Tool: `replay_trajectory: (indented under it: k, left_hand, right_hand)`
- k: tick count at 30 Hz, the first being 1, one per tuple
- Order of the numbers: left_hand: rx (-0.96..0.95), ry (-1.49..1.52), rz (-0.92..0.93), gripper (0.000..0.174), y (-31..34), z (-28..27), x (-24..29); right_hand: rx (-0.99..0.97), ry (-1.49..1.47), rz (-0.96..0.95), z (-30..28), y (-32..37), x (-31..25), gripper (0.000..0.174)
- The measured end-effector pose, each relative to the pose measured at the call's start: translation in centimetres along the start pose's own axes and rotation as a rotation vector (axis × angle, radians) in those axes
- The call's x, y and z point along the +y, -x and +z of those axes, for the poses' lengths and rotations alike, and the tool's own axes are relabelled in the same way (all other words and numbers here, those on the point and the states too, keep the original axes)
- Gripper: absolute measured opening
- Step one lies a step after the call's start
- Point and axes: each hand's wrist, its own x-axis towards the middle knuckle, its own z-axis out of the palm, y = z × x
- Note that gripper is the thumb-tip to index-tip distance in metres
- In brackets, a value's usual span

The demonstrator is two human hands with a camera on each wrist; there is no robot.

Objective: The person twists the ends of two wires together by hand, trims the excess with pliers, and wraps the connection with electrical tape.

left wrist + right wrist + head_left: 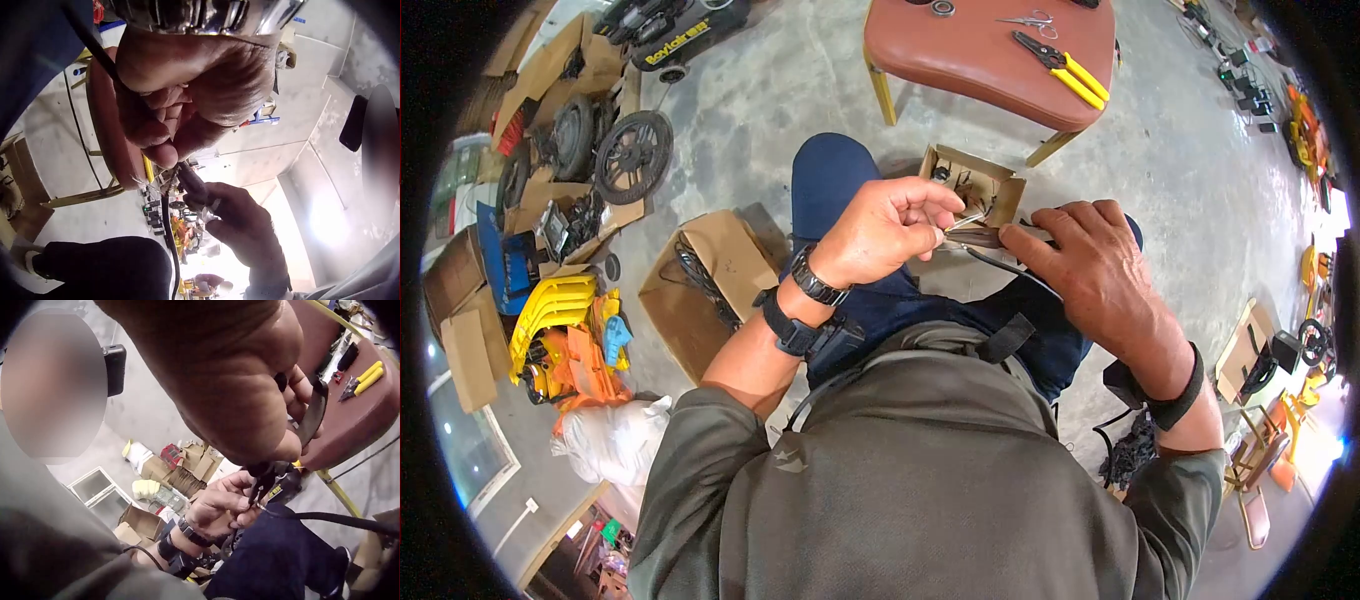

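Observation:
Between the two hands, above the lap, is a black cable (331,519) with thin bare wire strands at its end. My left hand (890,230) pinches the wire end between thumb and fingertips. My right hand (1090,265) grips a dark-handled plier-like tool (315,415), its jaws up against the wire beside the left fingertips. In the left wrist view the tool (190,181) comes in from the lower right, and the cable (169,237) hangs down below the fingertips. The exact contact of the jaws is partly hidden by the fingers.
A brown padded stool (960,50) beyond the knees bears yellow-handled strippers (1075,75) and scissors (1035,20). A small open box (1010,195) with small parts stands on the floor before the lap. A larger cardboard box (740,250) with cables is at the left.

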Motion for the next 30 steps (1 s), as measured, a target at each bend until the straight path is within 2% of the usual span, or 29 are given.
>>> replay_trajectory:
  k: [12, 15, 18, 24, 30]
  left_hand:
    - [-0.018, 0.020, 0.047, 0.036, 0.1, 0.1, -0.3]
    - [-0.016, 0.007, 0.064, 0.036, 0.1, 0.0, -0.4]
    - [-0.020, 0.049, 0.082, 0.037, 0.2, -0.1, -0.8]
    - [0.032, 0.021, 0.095, 0.035, 0.0, -0.1, -0.8]
    - [0.044, 0.058, 0.023, 0.030, 0.0, -0.1, -1.0]
  right_hand:
    - [-0.035, -0.038, -0.074, -0.7, -0.7, 0.8, 0.032]
    - [-0.110, -0.096, -0.052, -0.8, -1.0, 1.3, 0.038]
    - [-0.177, -0.234, -0.014, -0.4, -1.0, 2.1, 0.041]
    - [-0.246, -0.855, 0.182, 2.7, 0.1, 4.5, 0.041]
    - [-0.202, -0.908, 0.360, 4.4, 2.3, 6.2, 0.044]
